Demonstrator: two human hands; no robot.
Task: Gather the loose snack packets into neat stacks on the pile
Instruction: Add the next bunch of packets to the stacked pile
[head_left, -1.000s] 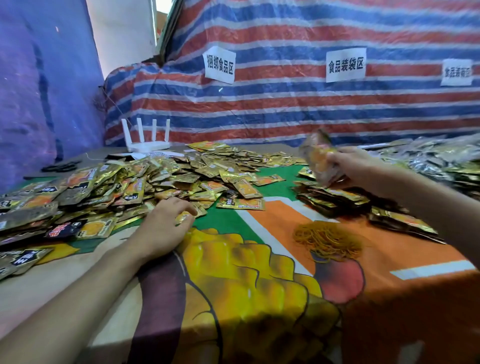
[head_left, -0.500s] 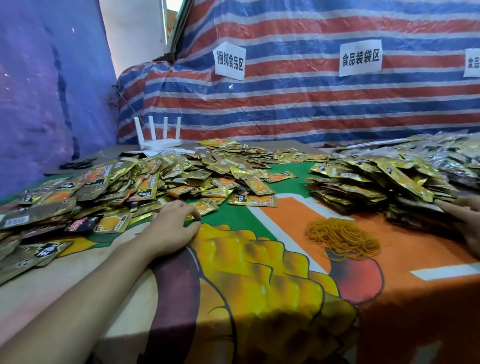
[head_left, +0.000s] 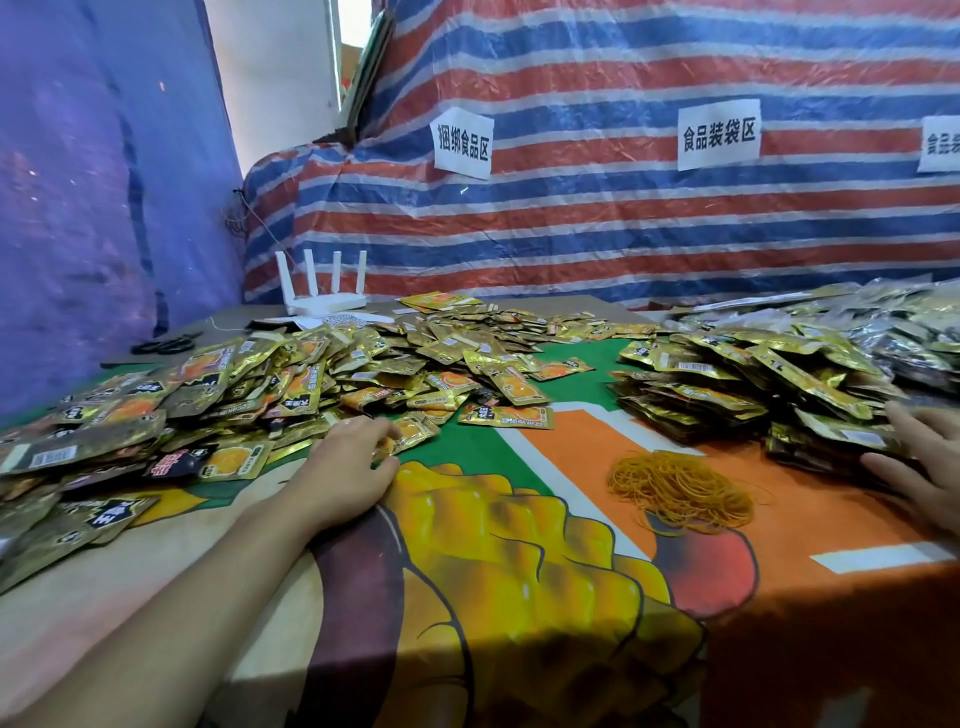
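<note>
The loose packets (head_left: 249, 400) lie in a wide gold heap on the left of the cloth (head_left: 519, 597). The stacks (head_left: 717, 389) sit in a pile on the right, well apart from the heap. Between them I see a bare strip of cloth, with a tangle of yellow bands (head_left: 680, 488) lying near the stacks. The near cloth is bare too, down to where it folds over the front edge. The left hand (head_left: 345, 467) rests at the heap's near edge, fingers bent over one packet (head_left: 415, 434); I cannot tell if they pinch it. The right hand (head_left: 919, 467) is flat, fingers straight and spread, pressing the near side of the stacks, and the picture's right edge cuts it off. The packet writing is too blurry to read. Behind the heap are a white router (head_left: 322, 299) and black scissors (head_left: 166, 344). On the striped tarp (head_left: 623, 234), the left sign (head_left: 462, 143) reads 捆绑食品区 and the middle sign (head_left: 719, 134) reads 食品装袋区.
</note>
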